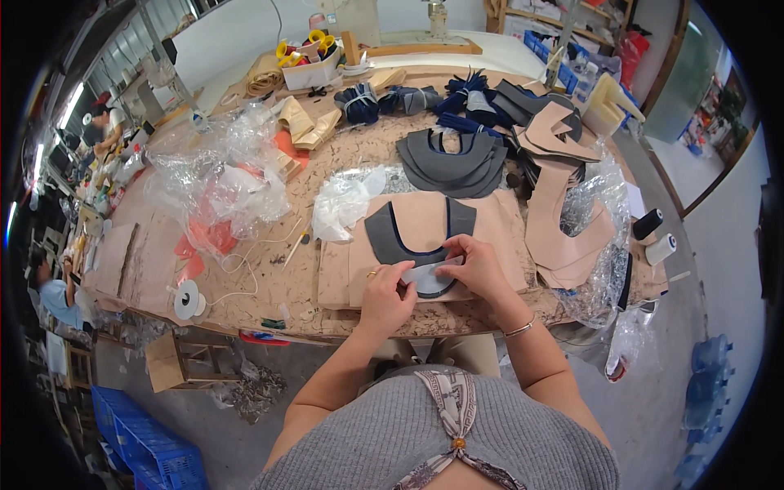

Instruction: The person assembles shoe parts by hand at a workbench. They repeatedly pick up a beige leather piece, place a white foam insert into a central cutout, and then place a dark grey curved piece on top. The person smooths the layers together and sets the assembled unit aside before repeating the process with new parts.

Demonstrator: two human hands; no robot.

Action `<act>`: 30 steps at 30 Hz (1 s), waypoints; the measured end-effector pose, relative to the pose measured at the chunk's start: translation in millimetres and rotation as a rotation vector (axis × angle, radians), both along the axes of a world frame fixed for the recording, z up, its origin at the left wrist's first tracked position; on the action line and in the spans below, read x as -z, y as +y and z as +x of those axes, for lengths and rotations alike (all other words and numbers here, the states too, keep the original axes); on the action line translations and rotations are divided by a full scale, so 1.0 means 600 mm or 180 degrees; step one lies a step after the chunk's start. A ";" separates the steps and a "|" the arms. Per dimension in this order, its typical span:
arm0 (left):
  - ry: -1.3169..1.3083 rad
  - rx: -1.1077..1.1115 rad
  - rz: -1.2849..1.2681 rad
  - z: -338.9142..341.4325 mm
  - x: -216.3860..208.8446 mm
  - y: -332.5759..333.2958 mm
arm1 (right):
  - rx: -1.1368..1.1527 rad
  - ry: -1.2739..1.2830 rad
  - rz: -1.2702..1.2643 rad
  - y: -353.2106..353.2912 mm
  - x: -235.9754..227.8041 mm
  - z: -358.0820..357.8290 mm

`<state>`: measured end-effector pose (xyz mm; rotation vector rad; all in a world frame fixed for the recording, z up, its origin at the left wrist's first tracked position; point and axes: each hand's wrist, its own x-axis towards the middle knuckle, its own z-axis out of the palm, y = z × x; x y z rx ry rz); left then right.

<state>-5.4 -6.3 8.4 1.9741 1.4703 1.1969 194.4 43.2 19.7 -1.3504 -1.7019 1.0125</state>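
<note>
Near the table's front edge, my left hand and my right hand are close together, fingers pinched. Between them is a small light-grey curved piece with a dark blue edge along its lower right; each hand grips one end. It lies over the bottom of a dark grey U-shaped piece with dark blue trim along its inner curve. Underneath is a stack of tan flat sheets. My fingers partly hide the ends of the light-grey piece.
Behind are stacked dark grey U-shaped pieces and tied blue bundles. Tan cut-outs lie at right, beside thread spools. Crumpled clear plastic covers the left, near a white reel. Two people work far left.
</note>
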 end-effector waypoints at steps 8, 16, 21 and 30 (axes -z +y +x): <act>0.0587 -0.0125 -0.0087 -0.024 0.010 0.030 | 0.0000 -0.0443 0.0350 -0.004 -0.008 -0.008; 0.1533 0.0480 0.1124 -0.009 0.010 -0.002 | 0.0344 -0.1146 0.1372 -0.020 0.011 -0.003; 0.1914 0.0894 0.0638 0.031 0.009 -0.033 | 0.0520 -0.0877 0.1589 -0.019 0.019 0.008; 0.1572 0.0920 0.0856 0.015 0.025 -0.028 | 0.2278 -0.1153 0.1967 0.005 0.028 0.164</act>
